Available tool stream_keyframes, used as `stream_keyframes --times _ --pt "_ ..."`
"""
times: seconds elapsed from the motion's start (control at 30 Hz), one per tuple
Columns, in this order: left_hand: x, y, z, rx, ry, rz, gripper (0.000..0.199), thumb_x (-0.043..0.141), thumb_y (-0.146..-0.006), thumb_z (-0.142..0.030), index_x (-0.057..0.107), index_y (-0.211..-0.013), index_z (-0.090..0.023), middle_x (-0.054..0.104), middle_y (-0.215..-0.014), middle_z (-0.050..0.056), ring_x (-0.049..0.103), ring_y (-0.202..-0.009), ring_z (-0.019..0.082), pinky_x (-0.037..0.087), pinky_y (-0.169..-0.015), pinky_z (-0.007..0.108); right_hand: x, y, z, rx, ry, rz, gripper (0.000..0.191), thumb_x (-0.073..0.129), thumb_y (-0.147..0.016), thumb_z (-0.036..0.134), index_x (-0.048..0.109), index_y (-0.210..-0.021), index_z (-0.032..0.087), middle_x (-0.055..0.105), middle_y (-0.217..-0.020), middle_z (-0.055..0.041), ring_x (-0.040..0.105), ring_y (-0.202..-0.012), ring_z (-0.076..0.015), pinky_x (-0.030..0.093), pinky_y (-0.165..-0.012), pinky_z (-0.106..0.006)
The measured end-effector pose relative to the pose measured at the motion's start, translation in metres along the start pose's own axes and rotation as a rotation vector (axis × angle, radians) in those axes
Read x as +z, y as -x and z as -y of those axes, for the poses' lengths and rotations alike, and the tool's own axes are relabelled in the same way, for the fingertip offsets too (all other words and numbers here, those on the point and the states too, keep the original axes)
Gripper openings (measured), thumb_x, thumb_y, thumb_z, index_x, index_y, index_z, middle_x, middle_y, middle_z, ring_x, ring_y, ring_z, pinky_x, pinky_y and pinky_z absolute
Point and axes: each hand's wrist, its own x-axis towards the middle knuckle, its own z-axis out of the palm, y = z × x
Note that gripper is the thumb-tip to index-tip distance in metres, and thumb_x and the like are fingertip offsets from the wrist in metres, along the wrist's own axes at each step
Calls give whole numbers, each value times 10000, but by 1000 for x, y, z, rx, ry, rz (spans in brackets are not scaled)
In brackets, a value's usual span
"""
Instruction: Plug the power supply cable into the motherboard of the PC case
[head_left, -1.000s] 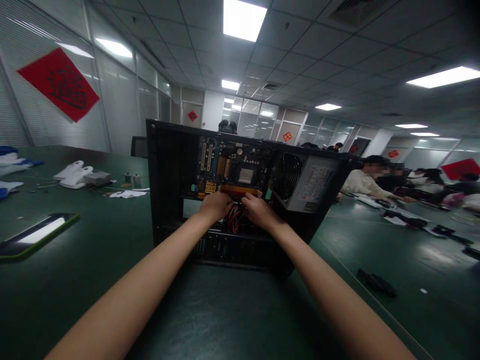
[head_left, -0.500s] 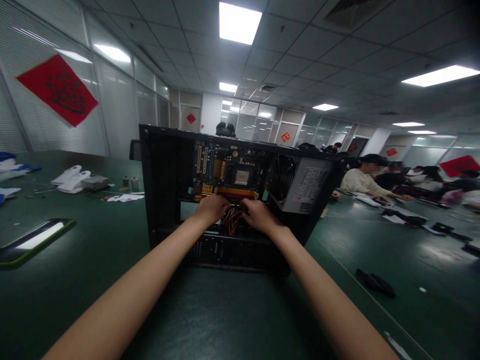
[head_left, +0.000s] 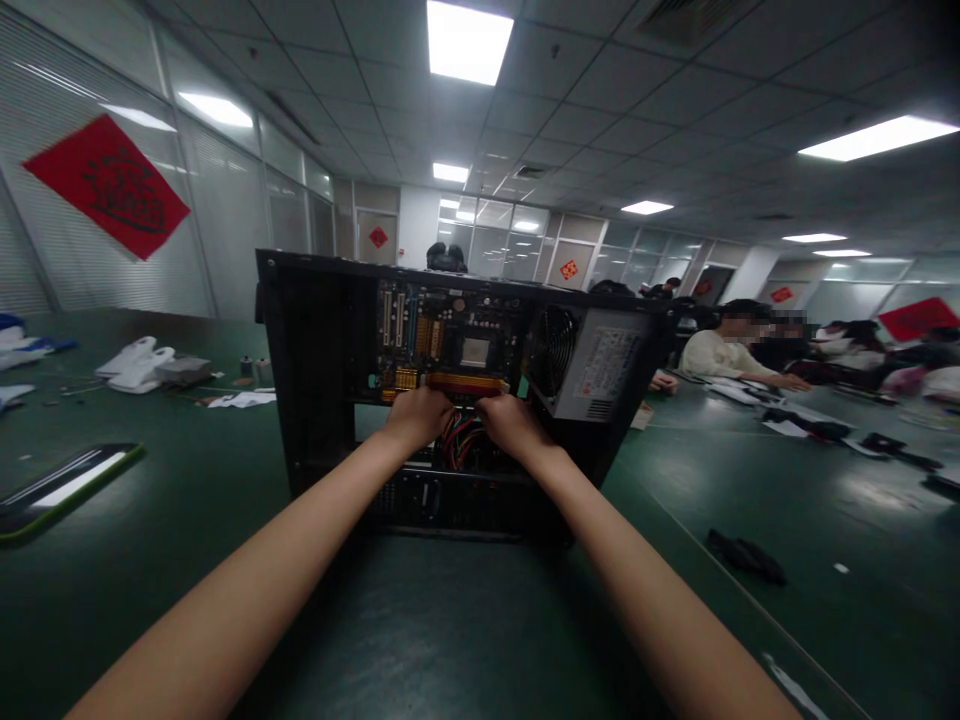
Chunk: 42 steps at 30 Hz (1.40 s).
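An open black computer case [head_left: 282,400] stands on its side in front of me, its inside facing me. My left hand [head_left: 418,417] and my right hand [head_left: 512,424] are at the lower edge of the motherboard [head_left: 439,308], one near each end of a red and gold strip [head_left: 466,384] that looks like memory slots or a memory module. Both hands have curled fingers; the fingertips are partly hidden, so what they grip is unclear. Red and black cables [head_left: 461,440] hang between the hands. Above sits a square silver processor [head_left: 474,352]. A power supply [head_left: 600,370] with a fan [head_left: 553,352] fills the right side.
On the green table [head_left: 420,630] lie a green-edged phone [head_left: 71,485], white plastic bags [head_left: 135,362], a grey box [head_left: 186,371] and paper [head_left: 241,398] at left. A black cloth-like item [head_left: 746,556] is at right. Other people, one in a light top [head_left: 720,350], sit farther right.
The view has shifted slightly, and the case appears a little farther left. Both hands stay at the red and gold strip, with the right hand slightly nearer its end.
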Motion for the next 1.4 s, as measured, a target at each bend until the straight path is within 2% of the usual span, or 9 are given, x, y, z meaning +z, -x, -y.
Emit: stream_keyframes --times 0.27,0.4,0.53,0.63,0.73,0.93,1.03,1.2,1.4 --pt "-18 19 -5 -14 68 -65 350 437 -964 -372 751 -1070 -261 742 -1045 104 681 -990 287 487 -787 351 -11 7 -2 -36 -88 -100 239 451 -973 140 681 -1039 133 702 -1054 -124 646 -1015 -192 451 -846 -262" --pt "-22 59 -15 -21 268 -149 388 392 -991 -399 748 -1023 -248 749 -1045 84 686 -969 240 463 -755 297 -22 50 -6 19 39 -195 274 416 -1022 285 655 -1045 152 672 -1079 -126 648 -930 -191 450 -756 -267" --pt "-15 92 -30 -114 381 -187 513 320 -1006 -472 750 -838 -249 762 -900 57 699 -874 212 431 -689 277 -15 111 -12 -107 263 -193 378 401 -1024 351 671 -859 144 663 -841 -119 631 -810 -241 402 -686 -339" --pt "-15 91 -40 -291 384 -181 529 319 -984 -534 770 -872 -281 768 -893 63 704 -889 246 433 -670 291 -10 136 -15 -175 360 -216 284 458 -999 258 670 -846 145 650 -823 -110 609 -788 -250 385 -708 -372" --pt "-18 78 -44 -429 386 -161 548 322 -951 -600 784 -932 -305 768 -904 93 709 -882 292 457 -681 327 -10 140 -13 -183 424 -206 220 479 -978 189 663 -863 152 651 -836 -101 610 -785 -257 382 -709 -381" --pt "-15 66 -37 -500 397 -179 578 293 -939 -603 784 -959 -297 764 -953 124 709 -917 327 489 -714 373 -16 135 -4 -224 496 -150 239 455 -977 164 662 -859 143 664 -825 -112 631 -769 -261 404 -702 -386" --pt "-13 62 -19 -519 408 -182 573 293 -934 -597 781 -936 -297 761 -950 119 705 -932 335 490 -724 379 -19 138 21 -218 483 -134 247 447 -962 131 670 -854 131 661 -790 -125 632 -728 -271 419 -669 -393" --pt "-6 49 26 -453 452 -170 629 252 -945 -589 769 -795 -265 746 -844 91 703 -895 295 474 -738 342 -9 143 103 -5 379 -196 240 458 -931 131 683 -854 100 631 -720 -180 613 -664 -308 452 -614 -431" --pt "-7 32 71 -196 536 -84 596 296 -942 -549 753 -770 -208 720 -752 43 665 -756 202 455 -699 270 9 128 197 31 158 -78 427 543 -869 176 610 -1224 -53 653 -948 -340 650 -822 -418 507 -673 -570"
